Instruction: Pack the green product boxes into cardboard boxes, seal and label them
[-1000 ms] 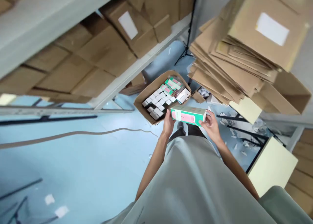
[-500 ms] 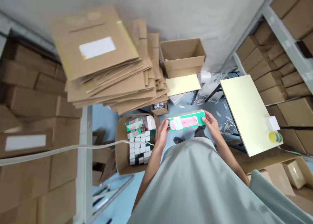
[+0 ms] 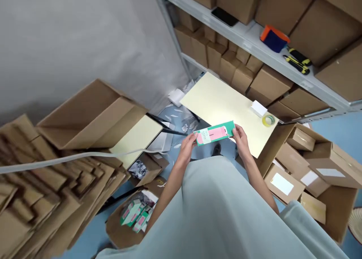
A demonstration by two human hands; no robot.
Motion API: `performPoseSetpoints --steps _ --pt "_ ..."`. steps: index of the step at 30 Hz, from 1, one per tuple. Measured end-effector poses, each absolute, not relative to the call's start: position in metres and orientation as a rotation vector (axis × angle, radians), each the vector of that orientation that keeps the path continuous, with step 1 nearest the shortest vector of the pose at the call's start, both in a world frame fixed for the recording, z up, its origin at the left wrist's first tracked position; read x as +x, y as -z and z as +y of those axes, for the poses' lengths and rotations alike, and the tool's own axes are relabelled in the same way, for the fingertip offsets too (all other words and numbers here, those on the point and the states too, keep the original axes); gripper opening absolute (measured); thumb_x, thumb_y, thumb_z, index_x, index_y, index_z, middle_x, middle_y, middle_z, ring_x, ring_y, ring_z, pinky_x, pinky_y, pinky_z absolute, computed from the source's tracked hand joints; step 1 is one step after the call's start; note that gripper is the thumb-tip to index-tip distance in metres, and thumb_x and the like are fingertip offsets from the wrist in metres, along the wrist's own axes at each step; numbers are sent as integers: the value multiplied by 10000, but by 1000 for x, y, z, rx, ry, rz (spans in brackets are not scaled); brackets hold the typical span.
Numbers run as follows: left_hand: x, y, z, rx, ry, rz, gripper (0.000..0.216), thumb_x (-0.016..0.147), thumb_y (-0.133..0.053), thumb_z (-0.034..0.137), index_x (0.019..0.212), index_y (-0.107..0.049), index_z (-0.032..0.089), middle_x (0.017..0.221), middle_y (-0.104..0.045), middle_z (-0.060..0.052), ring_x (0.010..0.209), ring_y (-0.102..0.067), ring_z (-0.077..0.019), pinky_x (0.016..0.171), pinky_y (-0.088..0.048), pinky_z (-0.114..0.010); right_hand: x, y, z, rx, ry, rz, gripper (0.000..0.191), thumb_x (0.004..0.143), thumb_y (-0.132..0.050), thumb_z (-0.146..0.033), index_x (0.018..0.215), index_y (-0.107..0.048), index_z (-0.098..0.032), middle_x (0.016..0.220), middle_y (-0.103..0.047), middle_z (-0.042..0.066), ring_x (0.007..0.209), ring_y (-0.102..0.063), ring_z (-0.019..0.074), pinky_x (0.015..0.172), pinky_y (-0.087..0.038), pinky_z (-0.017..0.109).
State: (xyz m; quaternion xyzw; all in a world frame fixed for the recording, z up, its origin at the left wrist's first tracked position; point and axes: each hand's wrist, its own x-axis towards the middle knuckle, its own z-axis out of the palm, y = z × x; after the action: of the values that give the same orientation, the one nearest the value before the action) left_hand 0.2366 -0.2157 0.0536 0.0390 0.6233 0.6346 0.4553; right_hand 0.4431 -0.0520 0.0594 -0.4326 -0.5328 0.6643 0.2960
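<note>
A slim green product box point(image 3: 216, 133) with a pink device printed on its face is held level in front of me. My left hand point(image 3: 186, 147) grips its left end, thumb on top. At the right end, my right hand point(image 3: 241, 140) pinches the box's edge. Beyond it stands a cream-topped table point(image 3: 217, 100), with a small white box point(image 3: 258, 108) and a roll of tape point(image 3: 268, 120) lying on it. Below my left forearm, an open carton point(image 3: 118, 228) contains several similar green boxes point(image 3: 135, 213).
Flattened cardboard point(image 3: 93, 198) is stacked at the left, beside an open empty carton point(image 3: 85, 115). A shelf point(image 3: 249, 40) at the back bears cartons, a phone point(image 3: 224, 16) and yellow-black cutters point(image 3: 296, 60). A large carton point(image 3: 336, 210) of parcels stands right. A pale cable point(image 3: 56, 161) crosses the left.
My view has swung to the right, bringing the shelf and the carton of parcels into fuller sight. Both hands keep hold of the green box, which is now tilted slightly more.
</note>
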Motion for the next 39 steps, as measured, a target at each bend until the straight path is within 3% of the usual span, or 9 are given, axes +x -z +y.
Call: performPoseSetpoints --steps 6,10,15,19,24,28,32,35,39 --pt "258 -43 -117 195 -1393 1579 726 528 -1058 614 1039 -785 177 1072 -828 -103 956 -790 -257 891 -642 -386 471 -38 0 -1282 -1610 -1013 798 864 -827 -785 1464 -667 -285 1569 -668 120 1466 -649 300 1285 -529 511" --pt "267 -28 -86 339 -1341 1672 739 525 -1063 510 1092 -716 188 1101 -804 -93 945 -793 -235 922 -655 -404 471 -31 4 -1425 -1597 -811 1085 852 -837 -792 1742 -396 -355 1722 -510 161 1476 -664 320 1211 -603 533" --pt "278 -26 -72 677 -1336 1693 698 629 -1019 439 1173 -638 226 1164 -742 -78 1146 -769 -259 1073 -652 -468 445 -31 7 -1425 -1614 -793 1271 854 -890 -703 1837 -147 -393 1565 -664 146 1338 -749 311 1121 -659 523" --pt "264 -36 -67 998 -1287 1745 671 651 -1003 410 1179 -624 244 1254 -671 -79 1241 -720 -283 1167 -594 -492 422 -31 18 -1435 -1550 -831 1216 869 -869 -651 1840 -194 -364 1416 -749 114 1245 -770 291 1065 -666 489" --pt "209 -45 -48 713 -1163 1432 542 822 -871 626 1167 -685 252 1462 -691 -134 1449 -644 -352 1210 -545 -542 391 -48 27 -1394 -1503 -947 1036 924 -805 -621 1810 -326 -378 1445 -766 100 1294 -747 307 1061 -649 488" --pt "160 -46 -32 410 -924 1158 635 760 -926 643 1194 -765 209 1316 -803 -162 1324 -730 -384 1126 -593 -537 354 -60 27 -1398 -1493 -988 1001 925 -805 -597 1796 -366 -369 1486 -755 98 1303 -747 313 1072 -645 492" --pt "123 -40 -25 404 -894 1169 644 691 -994 554 1173 -777 186 1252 -825 -162 1240 -769 -347 1106 -599 -490 315 -53 31 -1450 -1448 -1061 922 926 -781 -689 1719 -515 -302 1556 -707 139 1340 -729 328 1107 -641 507" --pt "105 -31 -22 518 -968 1377 709 640 -1022 445 1231 -710 207 1287 -796 -140 1216 -767 -308 1056 -617 -453 285 -41 34 -1583 -1355 -1070 1046 826 -839 -779 1683 -561 -248 1572 -672 200 1277 -750 346 1050 -677 510" --pt "85 -23 -17 850 -1042 1589 760 591 -1018 369 1250 -662 234 1331 -744 -119 1242 -731 -302 1051 -616 -451 249 -32 33 -1684 -1283 -1061 1243 742 -904 -770 1763 -435 -237 1518 -691 205 1183 -783 341 968 -706 492"
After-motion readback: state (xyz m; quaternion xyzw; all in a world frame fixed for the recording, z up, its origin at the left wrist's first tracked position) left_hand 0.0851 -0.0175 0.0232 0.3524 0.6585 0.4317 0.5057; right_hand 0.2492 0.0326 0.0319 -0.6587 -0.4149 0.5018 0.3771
